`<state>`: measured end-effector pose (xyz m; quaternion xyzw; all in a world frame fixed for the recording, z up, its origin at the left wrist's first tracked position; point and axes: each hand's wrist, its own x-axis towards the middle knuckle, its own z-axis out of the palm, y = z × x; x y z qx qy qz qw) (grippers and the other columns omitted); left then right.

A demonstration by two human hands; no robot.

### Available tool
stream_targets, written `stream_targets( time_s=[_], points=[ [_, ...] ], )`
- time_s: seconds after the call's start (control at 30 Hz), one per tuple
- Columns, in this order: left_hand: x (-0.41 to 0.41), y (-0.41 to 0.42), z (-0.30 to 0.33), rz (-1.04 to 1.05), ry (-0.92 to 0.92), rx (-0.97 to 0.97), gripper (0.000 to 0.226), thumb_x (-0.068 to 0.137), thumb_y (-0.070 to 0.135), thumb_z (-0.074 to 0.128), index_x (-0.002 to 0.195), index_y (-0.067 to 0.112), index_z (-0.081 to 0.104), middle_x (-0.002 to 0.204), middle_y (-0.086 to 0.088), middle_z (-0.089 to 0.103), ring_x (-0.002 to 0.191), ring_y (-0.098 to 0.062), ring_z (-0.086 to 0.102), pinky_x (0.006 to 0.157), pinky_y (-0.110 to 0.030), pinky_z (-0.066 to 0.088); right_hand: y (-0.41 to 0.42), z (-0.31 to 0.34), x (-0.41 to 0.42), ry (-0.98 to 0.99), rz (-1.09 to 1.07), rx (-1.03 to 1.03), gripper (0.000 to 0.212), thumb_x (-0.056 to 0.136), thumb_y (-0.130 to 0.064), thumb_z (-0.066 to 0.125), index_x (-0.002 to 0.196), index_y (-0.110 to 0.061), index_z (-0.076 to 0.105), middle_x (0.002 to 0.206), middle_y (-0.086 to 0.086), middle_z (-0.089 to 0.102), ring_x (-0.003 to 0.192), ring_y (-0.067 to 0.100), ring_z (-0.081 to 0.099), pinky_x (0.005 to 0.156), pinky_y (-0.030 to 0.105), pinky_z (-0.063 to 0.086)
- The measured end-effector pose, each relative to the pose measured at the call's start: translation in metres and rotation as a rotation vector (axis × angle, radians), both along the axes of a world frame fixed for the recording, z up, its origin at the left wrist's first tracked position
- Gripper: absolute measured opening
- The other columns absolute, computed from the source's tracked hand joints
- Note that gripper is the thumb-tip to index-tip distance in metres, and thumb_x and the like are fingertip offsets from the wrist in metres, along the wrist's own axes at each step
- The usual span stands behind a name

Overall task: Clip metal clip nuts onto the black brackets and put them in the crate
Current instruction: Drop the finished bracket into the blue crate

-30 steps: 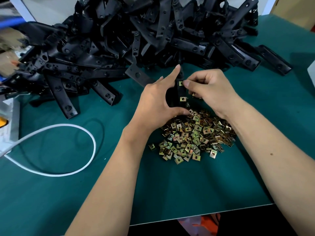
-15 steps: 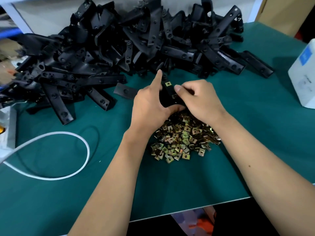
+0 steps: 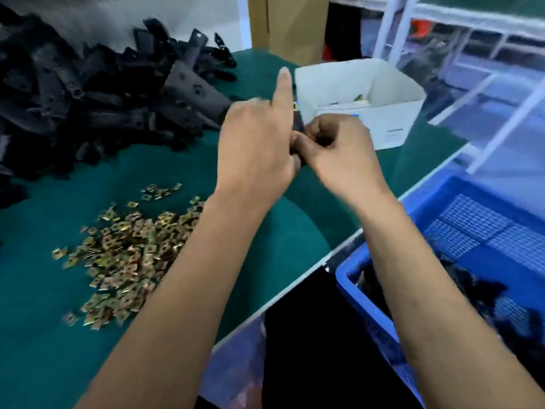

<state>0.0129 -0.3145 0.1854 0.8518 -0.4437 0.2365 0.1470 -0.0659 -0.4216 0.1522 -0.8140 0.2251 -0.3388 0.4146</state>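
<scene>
Both hands hold one black bracket (image 3: 298,121) upright between them, above the green mat. A brass clip nut (image 3: 295,106) sits on its upper end. My left hand (image 3: 256,143) grips the bracket with its index finger pointing straight up. My right hand (image 3: 333,149) curls round the bracket's lower part from the right. A heap of loose clip nuts (image 3: 126,252) lies on the mat at the lower left. The pile of black brackets (image 3: 97,93) fills the far left. The blue crate (image 3: 460,237) stands off the table's edge at the right, with dark brackets in it.
A white cardboard box (image 3: 392,113) stands on the mat just behind my hands. The green table (image 3: 289,237) ends in a pale edge running diagonally toward the crate. White rack frames (image 3: 501,93) stand at the far right. The view is blurred by motion.
My head has turned right, so the crate and white box have come into view. Both hands have carried the bracket away from the clip nut heap, toward the right.
</scene>
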Motion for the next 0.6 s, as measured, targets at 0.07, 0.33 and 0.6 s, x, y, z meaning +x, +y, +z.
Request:
stream_targets(
  time_s=[0.07,0.33,0.6],
  points=[
    [-0.031,-0.040,0.004,-0.129,0.001,0.026,0.098,0.077,0.026,0.075,0.159,0.005,0.027,0.107,-0.015,0.070,0.100,-0.040,0.063,0.077,-0.042,0.040,-0.031,-0.002,-0.039,-0.120,-0.025,0.140,0.023,0.083,-0.032,0.071,0.091,-0.010,0.067,0.085,0.007,0.071,0.079,0.024,0.065,0.074,0.036,0.051],
    [-0.163,-0.166,-0.061,-0.671,0.143,0.305,0.106,0.077,0.045,0.083,0.157,0.006,0.027,0.127,-0.011,0.068,0.119,-0.032,0.063,0.093,-0.041,0.048,-0.119,-0.084,-0.200,-0.320,-0.344,0.545,0.022,0.090,-0.012,0.072,0.109,-0.004,0.068,0.098,0.016,0.071,0.086,0.023,0.064,0.076,0.036,0.051],
    [-0.214,-0.179,-0.165,-0.801,0.364,0.630,0.046,0.086,0.037,0.079,0.122,0.014,0.061,0.118,-0.012,0.064,0.114,-0.035,0.060,0.088,-0.043,0.052,-0.148,-0.197,-0.295,0.338,-0.570,0.562,0.009,0.087,-0.008,0.079,0.095,-0.013,0.080,0.094,0.015,0.079,0.085,0.022,0.074,0.084,0.042,0.062]
  ],
)
